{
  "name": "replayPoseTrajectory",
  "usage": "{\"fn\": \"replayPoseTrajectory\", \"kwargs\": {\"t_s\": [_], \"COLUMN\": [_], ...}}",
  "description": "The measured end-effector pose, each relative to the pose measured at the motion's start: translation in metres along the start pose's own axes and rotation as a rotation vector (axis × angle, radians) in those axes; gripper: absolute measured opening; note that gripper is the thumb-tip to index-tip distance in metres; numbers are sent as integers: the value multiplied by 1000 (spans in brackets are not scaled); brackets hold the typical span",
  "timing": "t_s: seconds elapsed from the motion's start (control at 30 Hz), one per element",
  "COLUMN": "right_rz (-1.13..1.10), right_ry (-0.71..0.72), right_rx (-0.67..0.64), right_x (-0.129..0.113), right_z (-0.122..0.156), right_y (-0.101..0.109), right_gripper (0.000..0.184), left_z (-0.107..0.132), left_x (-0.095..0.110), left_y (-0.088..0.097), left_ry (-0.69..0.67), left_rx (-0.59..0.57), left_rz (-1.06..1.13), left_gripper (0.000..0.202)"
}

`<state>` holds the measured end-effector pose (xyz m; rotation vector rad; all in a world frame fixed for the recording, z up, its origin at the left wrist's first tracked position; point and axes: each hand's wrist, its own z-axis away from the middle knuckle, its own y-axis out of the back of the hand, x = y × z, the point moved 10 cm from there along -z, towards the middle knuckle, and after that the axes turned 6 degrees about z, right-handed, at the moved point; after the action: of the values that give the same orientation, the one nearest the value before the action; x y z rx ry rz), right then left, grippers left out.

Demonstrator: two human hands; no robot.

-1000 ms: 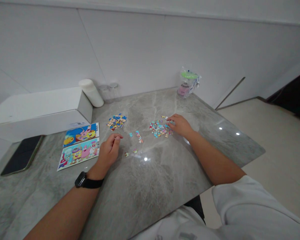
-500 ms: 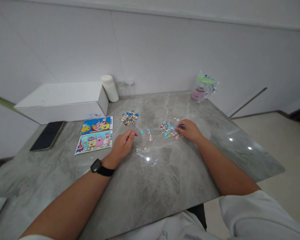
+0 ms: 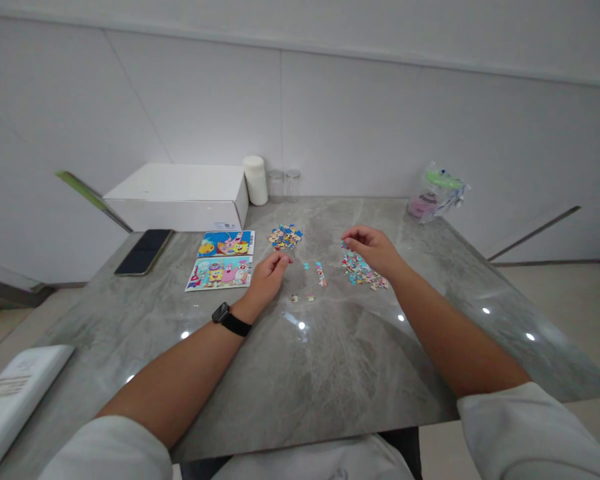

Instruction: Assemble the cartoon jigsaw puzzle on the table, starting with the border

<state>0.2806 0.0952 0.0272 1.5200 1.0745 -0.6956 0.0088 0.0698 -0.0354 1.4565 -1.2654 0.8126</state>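
Observation:
My right hand is above the far edge of a loose heap of light-blue and multicoloured jigsaw pieces. Its thumb and fingers are pinched, with a small blue puzzle piece at the tips. My left hand, a black watch on its wrist, rests on the table with fingers curled; what they hold, if anything, is too small to make out. Between the hands lie a joined strip of pieces, a lone blue piece and two pale pieces nearer me. Beyond my left hand is a second, blue-and-yellow heap.
Two cartoon picture cards lie left of my left hand, with a phone farther left. Behind stand a white box, a white bottle and two clear jars. A bagged cup stands at the back right.
My right hand has lifted from the heap to its far side with a blue piece at the fingertips. My left hand stays curled beside the cards. The whole view has shifted with my head.

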Motion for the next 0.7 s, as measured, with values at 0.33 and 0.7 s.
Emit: {"fn": "replayPoseTrajectory", "kwargs": {"t_s": [0.33, 0.7], "right_rz": [-135, -26], "right_ry": [59, 138], "right_rx": [-129, -192], "right_x": [9, 6], "right_z": [-6, 10], "right_y": [-116, -132], "right_gripper": [30, 24], "left_z": [-2, 2], "left_x": [-6, -6], "left_y": [-4, -13], "left_ry": [52, 45], "left_rx": [-19, -83], "left_rz": [106, -41], "left_gripper": [31, 19]}}
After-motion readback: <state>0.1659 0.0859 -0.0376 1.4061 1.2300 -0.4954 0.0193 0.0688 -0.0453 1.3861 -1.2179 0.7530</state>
